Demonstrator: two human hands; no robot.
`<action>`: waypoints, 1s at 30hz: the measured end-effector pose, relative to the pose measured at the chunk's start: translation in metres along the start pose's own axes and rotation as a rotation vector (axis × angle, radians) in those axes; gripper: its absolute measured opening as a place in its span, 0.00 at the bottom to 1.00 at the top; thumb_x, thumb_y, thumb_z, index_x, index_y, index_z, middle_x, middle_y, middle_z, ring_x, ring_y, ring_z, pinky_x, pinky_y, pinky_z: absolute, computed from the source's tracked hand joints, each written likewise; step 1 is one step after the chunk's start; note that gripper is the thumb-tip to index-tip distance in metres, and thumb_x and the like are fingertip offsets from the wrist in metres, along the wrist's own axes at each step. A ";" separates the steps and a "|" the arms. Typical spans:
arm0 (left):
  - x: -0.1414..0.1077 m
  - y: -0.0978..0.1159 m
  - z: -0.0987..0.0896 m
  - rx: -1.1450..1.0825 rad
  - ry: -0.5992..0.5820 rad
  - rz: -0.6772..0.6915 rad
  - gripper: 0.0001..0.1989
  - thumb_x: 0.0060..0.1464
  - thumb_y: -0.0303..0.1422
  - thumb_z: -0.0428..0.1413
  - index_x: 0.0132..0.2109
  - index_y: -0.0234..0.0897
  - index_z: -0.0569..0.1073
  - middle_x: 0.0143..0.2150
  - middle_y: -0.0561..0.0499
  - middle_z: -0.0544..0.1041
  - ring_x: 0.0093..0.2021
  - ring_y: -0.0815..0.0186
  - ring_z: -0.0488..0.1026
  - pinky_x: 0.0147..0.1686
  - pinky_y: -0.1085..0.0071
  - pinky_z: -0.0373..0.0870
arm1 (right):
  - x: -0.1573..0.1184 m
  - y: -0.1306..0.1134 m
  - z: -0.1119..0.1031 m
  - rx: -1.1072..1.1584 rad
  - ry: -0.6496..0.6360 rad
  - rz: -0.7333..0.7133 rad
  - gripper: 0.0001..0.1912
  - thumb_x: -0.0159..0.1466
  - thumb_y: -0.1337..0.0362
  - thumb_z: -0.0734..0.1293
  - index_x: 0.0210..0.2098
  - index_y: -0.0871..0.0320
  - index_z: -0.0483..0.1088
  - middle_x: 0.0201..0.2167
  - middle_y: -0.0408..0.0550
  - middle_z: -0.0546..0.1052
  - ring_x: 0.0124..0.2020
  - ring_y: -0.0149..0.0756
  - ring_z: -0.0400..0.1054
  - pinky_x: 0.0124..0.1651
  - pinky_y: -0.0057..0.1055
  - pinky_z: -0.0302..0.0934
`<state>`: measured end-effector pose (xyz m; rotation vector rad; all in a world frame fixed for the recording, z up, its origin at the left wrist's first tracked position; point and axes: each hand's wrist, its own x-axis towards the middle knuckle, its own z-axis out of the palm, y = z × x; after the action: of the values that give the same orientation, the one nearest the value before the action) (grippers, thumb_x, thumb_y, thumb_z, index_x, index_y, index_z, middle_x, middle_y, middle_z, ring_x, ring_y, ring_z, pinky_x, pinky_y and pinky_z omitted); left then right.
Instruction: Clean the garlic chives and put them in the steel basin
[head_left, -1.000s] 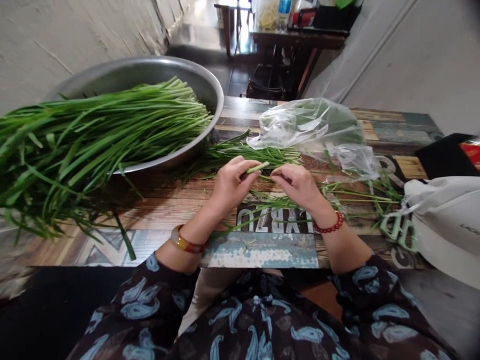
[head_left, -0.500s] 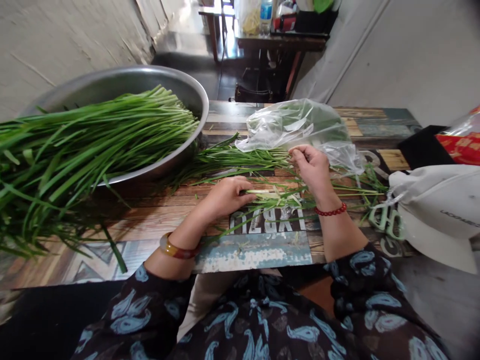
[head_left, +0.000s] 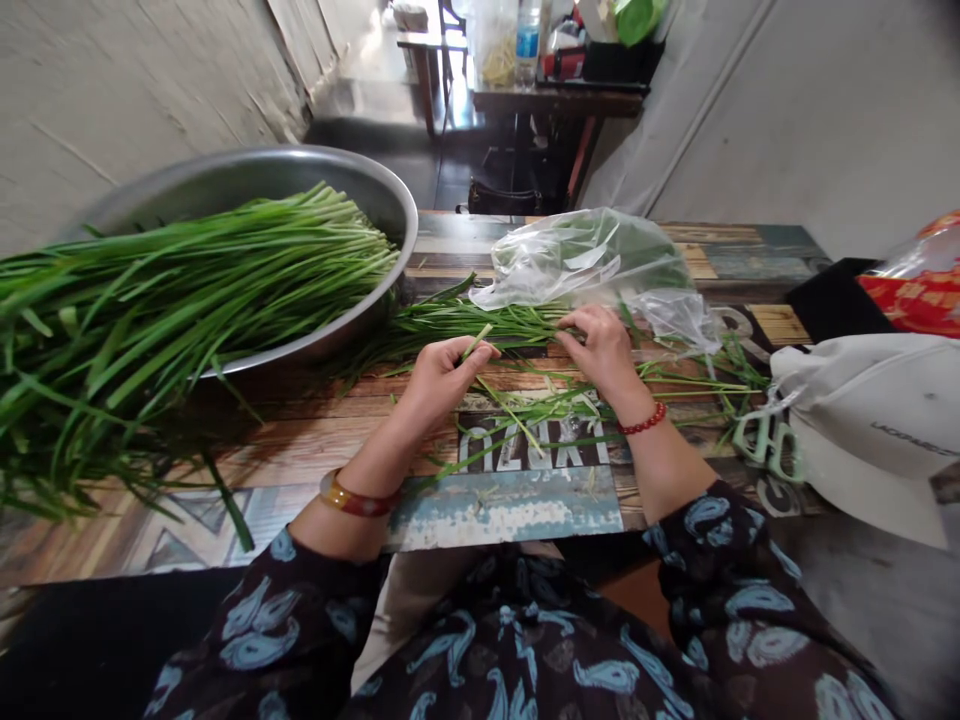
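Note:
My left hand [head_left: 444, 377] is closed on a green stalk [head_left: 478, 341], whose pale end sticks up between thumb and forefinger. To its right, my right hand [head_left: 600, 348] has thumb and fingertips close together at the pale ends of a pile of green stalks [head_left: 480, 322]; whether it grips one is too small to tell. Loose stalks and trimmings [head_left: 555, 402] lie on the wood-patterned table between and below the hands. Behind the pile sits a clear plastic bag [head_left: 592, 250] with greens inside.
A large metal basin [head_left: 300, 165] heaped with long green stalks [head_left: 225, 270] stands at the left. On the right are green-handled scissors [head_left: 771, 447], a white cap [head_left: 877, 400], a black object [head_left: 836, 297] and a red package [head_left: 919, 295]. Another table [head_left: 559, 102] stands farther back.
My left hand has risen slightly from the loose stalks and now shows a stalk in its fingers. My right hand has moved left and slightly down along the pile's pale ends.

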<state>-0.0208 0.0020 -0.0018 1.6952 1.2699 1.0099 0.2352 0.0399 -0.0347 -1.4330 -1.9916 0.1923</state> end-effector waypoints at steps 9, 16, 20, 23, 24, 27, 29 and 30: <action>-0.001 -0.001 0.002 -0.026 0.052 -0.021 0.17 0.58 0.43 0.56 0.37 0.34 0.82 0.27 0.52 0.76 0.29 0.67 0.68 0.31 0.72 0.63 | -0.003 -0.023 -0.007 0.625 -0.111 0.264 0.13 0.61 0.56 0.70 0.37 0.57 0.81 0.33 0.46 0.82 0.34 0.36 0.73 0.39 0.33 0.66; -0.002 0.003 0.002 -0.034 0.047 -0.021 0.16 0.59 0.41 0.56 0.37 0.34 0.82 0.30 0.51 0.79 0.32 0.67 0.71 0.34 0.72 0.66 | -0.004 -0.027 -0.012 0.874 -0.279 0.350 0.16 0.60 0.53 0.71 0.40 0.58 0.81 0.27 0.43 0.79 0.27 0.28 0.67 0.33 0.28 0.60; -0.001 0.003 0.001 -0.045 0.049 -0.018 0.15 0.58 0.41 0.56 0.37 0.34 0.82 0.32 0.50 0.80 0.33 0.66 0.72 0.36 0.72 0.67 | -0.007 -0.031 -0.015 0.900 -0.389 0.295 0.16 0.62 0.54 0.71 0.42 0.58 0.81 0.29 0.45 0.80 0.30 0.29 0.69 0.36 0.29 0.62; -0.001 0.001 0.002 -0.061 0.034 -0.011 0.15 0.58 0.41 0.56 0.37 0.34 0.82 0.30 0.51 0.79 0.32 0.67 0.71 0.35 0.71 0.67 | -0.009 -0.033 -0.019 0.896 -0.473 0.258 0.18 0.63 0.55 0.70 0.48 0.56 0.80 0.33 0.46 0.81 0.33 0.31 0.71 0.36 0.29 0.63; 0.000 0.001 0.002 -0.068 0.033 -0.007 0.15 0.58 0.41 0.56 0.36 0.33 0.81 0.30 0.51 0.78 0.32 0.67 0.71 0.35 0.72 0.66 | -0.009 -0.033 -0.021 0.888 -0.498 0.252 0.19 0.63 0.55 0.70 0.50 0.56 0.79 0.35 0.47 0.81 0.33 0.31 0.71 0.36 0.29 0.62; -0.001 0.001 0.002 -0.075 0.053 0.016 0.15 0.58 0.41 0.57 0.36 0.33 0.80 0.29 0.52 0.77 0.31 0.68 0.70 0.34 0.72 0.65 | -0.009 -0.036 -0.024 0.860 -0.542 0.245 0.21 0.64 0.56 0.70 0.54 0.57 0.77 0.36 0.48 0.81 0.33 0.32 0.70 0.33 0.29 0.61; -0.002 0.001 0.002 -0.060 0.070 0.050 0.13 0.58 0.38 0.57 0.38 0.33 0.80 0.31 0.52 0.77 0.31 0.68 0.70 0.34 0.73 0.66 | -0.009 -0.038 -0.025 0.845 -0.547 0.233 0.21 0.63 0.57 0.70 0.54 0.57 0.77 0.37 0.48 0.82 0.33 0.32 0.70 0.33 0.29 0.61; -0.003 0.001 0.002 -0.041 0.070 0.077 0.12 0.58 0.37 0.58 0.41 0.33 0.80 0.32 0.52 0.78 0.31 0.69 0.70 0.34 0.73 0.66 | -0.008 -0.040 -0.024 0.839 -0.547 0.223 0.21 0.63 0.57 0.70 0.53 0.58 0.78 0.37 0.48 0.82 0.33 0.32 0.70 0.34 0.29 0.61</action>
<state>-0.0190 -0.0015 -0.0020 1.7012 1.2277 1.1418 0.2198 0.0112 -0.0007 -1.0770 -1.7595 1.4559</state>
